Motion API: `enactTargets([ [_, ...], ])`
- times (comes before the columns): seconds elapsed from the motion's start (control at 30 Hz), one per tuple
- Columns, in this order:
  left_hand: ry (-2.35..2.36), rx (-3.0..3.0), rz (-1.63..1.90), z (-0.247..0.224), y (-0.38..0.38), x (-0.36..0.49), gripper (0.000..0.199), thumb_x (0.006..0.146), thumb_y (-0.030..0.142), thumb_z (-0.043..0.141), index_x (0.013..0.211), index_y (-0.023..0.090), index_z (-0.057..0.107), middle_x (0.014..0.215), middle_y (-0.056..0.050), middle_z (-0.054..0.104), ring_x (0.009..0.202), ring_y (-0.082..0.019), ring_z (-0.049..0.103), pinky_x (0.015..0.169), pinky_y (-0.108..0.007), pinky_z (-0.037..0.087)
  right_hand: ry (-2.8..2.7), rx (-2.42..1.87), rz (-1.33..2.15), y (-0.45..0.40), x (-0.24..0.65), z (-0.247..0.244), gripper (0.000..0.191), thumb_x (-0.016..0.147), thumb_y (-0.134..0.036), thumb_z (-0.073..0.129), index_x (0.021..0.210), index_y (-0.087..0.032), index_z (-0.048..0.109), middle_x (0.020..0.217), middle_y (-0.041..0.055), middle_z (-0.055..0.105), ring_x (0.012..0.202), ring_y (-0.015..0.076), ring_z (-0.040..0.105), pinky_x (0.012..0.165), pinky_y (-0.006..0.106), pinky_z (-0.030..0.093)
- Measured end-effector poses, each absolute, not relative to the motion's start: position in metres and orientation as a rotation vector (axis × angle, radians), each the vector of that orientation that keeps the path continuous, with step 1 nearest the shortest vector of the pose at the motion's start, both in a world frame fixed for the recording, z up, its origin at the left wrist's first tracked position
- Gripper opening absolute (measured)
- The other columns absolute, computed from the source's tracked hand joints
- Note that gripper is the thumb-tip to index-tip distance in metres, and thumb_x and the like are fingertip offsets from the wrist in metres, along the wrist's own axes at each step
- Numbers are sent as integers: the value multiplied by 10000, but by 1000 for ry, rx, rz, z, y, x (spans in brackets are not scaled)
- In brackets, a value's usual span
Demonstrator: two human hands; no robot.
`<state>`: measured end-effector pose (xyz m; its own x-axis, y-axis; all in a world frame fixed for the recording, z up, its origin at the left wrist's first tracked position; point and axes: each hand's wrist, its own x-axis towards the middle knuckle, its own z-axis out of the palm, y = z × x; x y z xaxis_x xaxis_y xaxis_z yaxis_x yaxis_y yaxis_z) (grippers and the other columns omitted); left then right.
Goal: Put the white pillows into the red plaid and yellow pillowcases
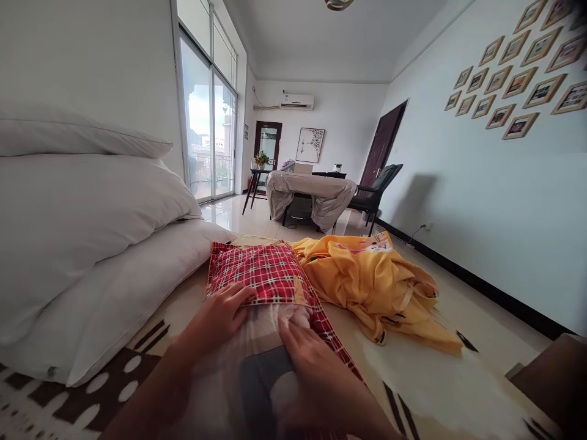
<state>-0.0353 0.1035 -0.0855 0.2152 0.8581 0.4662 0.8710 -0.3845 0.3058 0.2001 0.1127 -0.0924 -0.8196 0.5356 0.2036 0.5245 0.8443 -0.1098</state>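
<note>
So the person has both hands on a white-and-grey pillow (254,366) that's partway into a red plaid cover (259,272), lying right in front of them on a cream and brown patterned sheet (426,385). The far end of the pillow is inside the cover, and the near part sticks out toward the camera. Left hand (222,315) is at the cover's open edge, fingers lying over the plaid with the thumb close to the hem. Can't tell if it's actually gripping the edge. Right hand (305,348) is on the pillow fabric by the opening, fingers close together where the cloth bunches up, but no telling whether they're pinching it. A stack of white pillows (96,208) sits just to the left, and a crumpled yellow cloth (367,275) with a cat face print lies just right of the cover.
</note>
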Motion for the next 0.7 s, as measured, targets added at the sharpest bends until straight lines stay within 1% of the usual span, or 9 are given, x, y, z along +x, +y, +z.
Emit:
enactTargets([
  [0.07, -1731, -2426, -863, -87, 106, -32, 325, 834, 70, 451, 1108, 208, 558, 1120, -64, 592, 1013, -235, 551, 855, -374, 434, -2794, -664, -83, 115, 194, -104, 801, 752, -314, 691, 1405, 9, 360, 1285, 263, 547, 1244, 335, 491, 1020, 436, 429],
  [0.1, -1718, -2407, -858, -88, 107, -30, 341, 826, 55, 444, 1109, 205, 563, 1127, -70, 590, 1022, -242, 548, 863, -382, 434, -2781, -614, -167, 116, 190, -110, 751, 768, -290, 665, 1394, 6, 374, 1266, 262, 560, 1230, 338, 503, 1000, 439, 448],
  [0.17, -1672, -2379, -898, -89, 109, -25, 303, 864, 74, 417, 1083, 202, 582, 1102, -74, 600, 1000, -236, 553, 846, -373, 443, -2739, -542, -309, 119, 184, -122, 719, 773, -300, 640, 1372, 12, 392, 1231, 264, 582, 1196, 348, 529, 964, 445, 475],
  [0.27, -1583, -2399, -1060, -88, 107, -15, 240, 933, 145, 369, 947, 194, 604, 955, -59, 613, 872, -190, 564, 764, -312, 453, -2634, -481, -471, 120, 175, -134, 659, 811, -355, 593, 1331, 13, 424, 1182, 257, 613, 1137, 342, 570, 926, 436, 498],
  [0.33, -1551, -2415, -1223, -85, 103, -10, 231, 946, 175, 370, 869, 187, 588, 857, -39, 597, 782, -159, 547, 715, -280, 445, -2545, -478, -570, 115, 170, -137, 584, 847, -332, 565, 1312, 1, 443, 1163, 248, 628, 1101, 330, 594, 916, 422, 500],
  [0.43, -1602, -2394, -1397, -79, 95, -4, 227, 962, 226, 378, 829, 185, 559, 799, -19, 580, 730, -143, 520, 693, -271, 431, -2420, -533, -666, 104, 162, -139, 500, 880, -294, 543, 1294, -24, 470, 1168, 239, 633, 1105, 321, 592, 932, 419, 480],
  [0.5, -1644, -2409, -1362, -78, 90, 0, 246, 971, 248, 369, 794, 188, 529, 800, -16, 574, 733, -146, 511, 694, -278, 421, -2354, -578, -700, 99, 155, -143, 467, 885, -292, 533, 1268, -28, 499, 1164, 240, 636, 1119, 326, 578, 945, 431, 459],
  [0.6, -1637, -2476, -1215, -81, 84, 9, 271, 977, 241, 350, 736, 191, 463, 807, -16, 560, 741, -149, 500, 681, -281, 400, -2269, -629, -747, 97, 146, -153, 444, 880, -265, 524, 1243, -9, 527, 1164, 250, 632, 1135, 331, 553, 962, 454, 423],
  [0.7, -1610, -2549, -1128, -85, 79, 18, 266, 976, 214, 333, 728, 192, 429, 801, -15, 552, 726, -150, 495, 662, -280, 388, -2217, -700, -757, 100, 139, -161, 414, 877, -254, 536, 1215, -16, 561, 1099, 233, 661, 1061, 336, 575, 948, 498, 408],
])
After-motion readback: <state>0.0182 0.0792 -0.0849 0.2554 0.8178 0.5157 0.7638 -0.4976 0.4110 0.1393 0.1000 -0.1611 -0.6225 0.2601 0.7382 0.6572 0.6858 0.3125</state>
